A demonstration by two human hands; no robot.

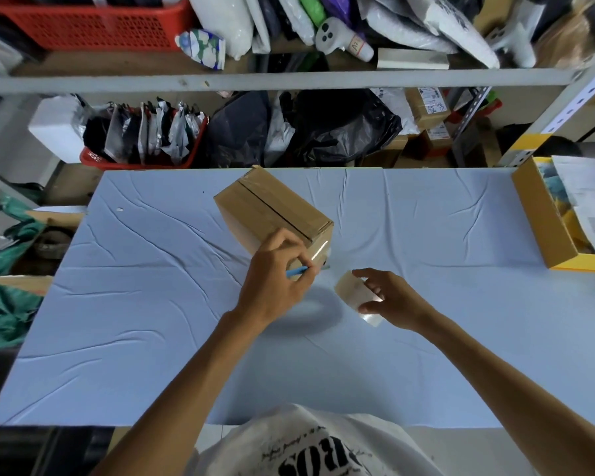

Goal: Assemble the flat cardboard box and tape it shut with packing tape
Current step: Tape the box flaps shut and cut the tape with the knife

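Observation:
A brown cardboard box (272, 207) stands assembled on the table, clear tape running along its top seam and down its near end. My left hand (279, 273) is at that near end and grips a thin blue tool (298, 271), a cutter or pen, pointed at the tape there. My right hand (392, 297) holds the roll of clear packing tape (356, 295) just above the cloth, right of the box. A strip of tape seems to stretch from the roll toward the box's lower corner.
The table is covered with a wrinkled pale blue cloth (152, 304). An open yellow-edged cardboard tray (547, 221) with papers sits at the right edge. Shelves with red baskets (93, 25), bags and parcels stand behind the table.

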